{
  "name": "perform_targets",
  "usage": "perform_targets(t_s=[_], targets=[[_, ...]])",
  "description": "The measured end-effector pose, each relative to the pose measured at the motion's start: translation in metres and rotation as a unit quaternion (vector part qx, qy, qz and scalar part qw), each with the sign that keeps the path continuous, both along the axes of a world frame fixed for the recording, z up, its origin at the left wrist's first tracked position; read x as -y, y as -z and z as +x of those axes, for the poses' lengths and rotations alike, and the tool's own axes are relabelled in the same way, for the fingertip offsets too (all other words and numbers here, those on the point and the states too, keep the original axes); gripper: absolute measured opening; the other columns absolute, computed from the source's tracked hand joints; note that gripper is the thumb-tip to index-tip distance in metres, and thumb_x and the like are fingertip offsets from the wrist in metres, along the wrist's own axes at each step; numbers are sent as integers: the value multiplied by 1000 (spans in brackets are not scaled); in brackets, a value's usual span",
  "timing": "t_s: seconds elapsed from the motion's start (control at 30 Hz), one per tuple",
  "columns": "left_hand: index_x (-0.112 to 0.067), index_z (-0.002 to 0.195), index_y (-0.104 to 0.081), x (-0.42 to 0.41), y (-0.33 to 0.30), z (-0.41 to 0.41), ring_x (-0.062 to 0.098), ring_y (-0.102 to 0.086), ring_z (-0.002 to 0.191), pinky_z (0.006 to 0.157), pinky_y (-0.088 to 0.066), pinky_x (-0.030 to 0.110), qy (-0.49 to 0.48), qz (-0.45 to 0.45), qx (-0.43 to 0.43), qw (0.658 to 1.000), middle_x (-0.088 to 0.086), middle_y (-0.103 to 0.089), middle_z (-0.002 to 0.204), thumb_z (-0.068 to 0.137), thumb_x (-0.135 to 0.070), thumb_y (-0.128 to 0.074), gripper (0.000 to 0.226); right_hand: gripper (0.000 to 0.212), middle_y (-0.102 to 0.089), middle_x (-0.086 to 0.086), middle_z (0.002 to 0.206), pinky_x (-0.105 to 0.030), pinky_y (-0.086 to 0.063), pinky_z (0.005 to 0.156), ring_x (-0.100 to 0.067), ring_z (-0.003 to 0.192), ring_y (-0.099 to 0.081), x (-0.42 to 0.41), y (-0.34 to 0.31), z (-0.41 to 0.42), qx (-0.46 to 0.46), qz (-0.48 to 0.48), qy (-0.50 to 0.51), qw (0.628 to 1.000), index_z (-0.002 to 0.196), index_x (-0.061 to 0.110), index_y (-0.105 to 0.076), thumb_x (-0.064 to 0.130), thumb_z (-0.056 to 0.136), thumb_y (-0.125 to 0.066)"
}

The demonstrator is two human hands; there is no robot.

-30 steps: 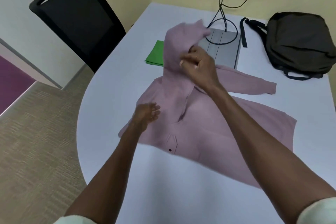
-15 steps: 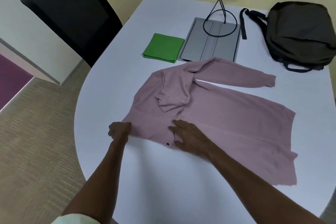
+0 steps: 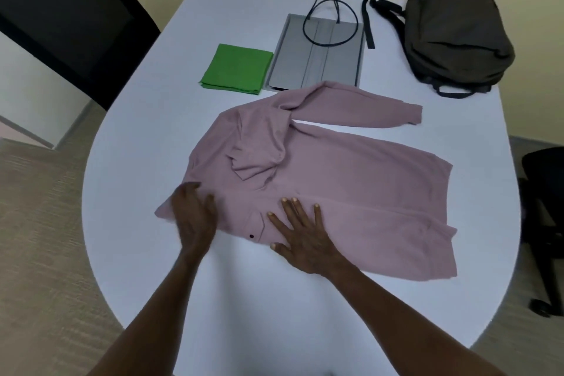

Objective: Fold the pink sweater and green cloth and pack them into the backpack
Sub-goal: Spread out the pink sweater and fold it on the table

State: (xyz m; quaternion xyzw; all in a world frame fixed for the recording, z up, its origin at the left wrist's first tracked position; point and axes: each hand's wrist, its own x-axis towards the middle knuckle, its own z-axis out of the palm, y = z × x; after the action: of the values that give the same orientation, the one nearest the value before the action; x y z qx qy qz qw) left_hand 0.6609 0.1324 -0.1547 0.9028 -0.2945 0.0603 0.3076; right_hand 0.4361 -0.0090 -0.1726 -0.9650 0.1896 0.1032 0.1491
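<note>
My left hand [image 3: 193, 217] has slid onto the pink sweater [image 3: 351, 192]; both hands, right hand [image 3: 300, 232] included, press flat, fingers spread, grasping nothing, on the counter [image 3: 137, 177].

White table [image 3: 146, 162] carries a grey case [image 3: 317, 64] with a looped cable [image 3: 331, 24] on it; black chair [image 3: 61, 15] beside the table.

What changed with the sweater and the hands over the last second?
The right hand let go of the raised sleeve, now folded across the pink sweater, and pressed flat on the near edge beside the left hand. Green cloth and backpack stayed put.
</note>
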Motion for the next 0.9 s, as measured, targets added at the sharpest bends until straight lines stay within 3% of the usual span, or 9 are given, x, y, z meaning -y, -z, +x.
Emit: perform_targets(t_s=[0.1,0.17,0.23,0.3,0.43,0.63,0.8,0.9], targets=[[2,126,-57,31,10,-44,36,-55,119,103,-44,44,188,20,-18,982,21,-59,127,96,-30,-59,45,69,-14,-13,164,-74,-13,110,-36,150,-13,2,11,-9,-15,-21,59,998,156,31,-25,67,98,-18],[-5,138,-52,41,20,-66,36,-50,130,104,-43,52,265,126,-40,955,19,-53,142,98,-49,-49,60,68,-15,-12,164,-74,-10,110,-35,151,-14,9,18,-19,-16,-25,87,996,155,30,-26,66,98,-16],[-17,151,-37,40,28,-77,35,-31,145,110,-29,62,263,256,-71,928,12,-31,159,93,-70,-29,79,66,-13,-8,165,-74,-9,110,-33,151,-12,16,26,-39,-13,-40,100,994,156,31,-25,65,99,-19],[-26,157,-21,38,35,-76,32,-9,152,112,-15,69,251,309,-86,913,3,-10,166,88,-78,-18,86,65,-8,-6,166,-72,-6,111,-32,152,-7,25,31,-65,-9,-64,121,990,156,34,-21,65,99,-22],[-36,157,-4,42,32,-74,31,11,152,110,-5,74,249,341,-116,899,-5,12,165,84,-85,-25,91,68,-4,-1,166,-71,-2,113,-29,153,-1,48,33,-113,-5,-92,161,983,156,38,-16,68,96,-28],[-38,157,2,45,30,-75,32,14,151,106,-6,79,246,360,-121,892,-6,20,164,77,-91,-29,100,71,-3,4,166,-71,-2,112,-23,153,0,88,30,-170,-15,-95,201,975,156,36,-17,70,94,-24],[-38,156,0,46,29,-78,33,14,151,106,-8,79,232,357,-124,897,-6,19,164,76,-91,-32,102,73,-5,1,166,-70,-3,113,-25,153,-2,111,24,-202,-18,-103,226,968,155,35,-23,71,92,-27],[-37,156,-2,46,29,-80,34,12,151,106,-9,79,221,354,-122,900,-6,18,165,74,-92,-33,104,74,1,-2,166,-70,-5,114,-25,153,1,117,24,-217,-28,-101,251,962,157,34,-17,70,93,-23]])
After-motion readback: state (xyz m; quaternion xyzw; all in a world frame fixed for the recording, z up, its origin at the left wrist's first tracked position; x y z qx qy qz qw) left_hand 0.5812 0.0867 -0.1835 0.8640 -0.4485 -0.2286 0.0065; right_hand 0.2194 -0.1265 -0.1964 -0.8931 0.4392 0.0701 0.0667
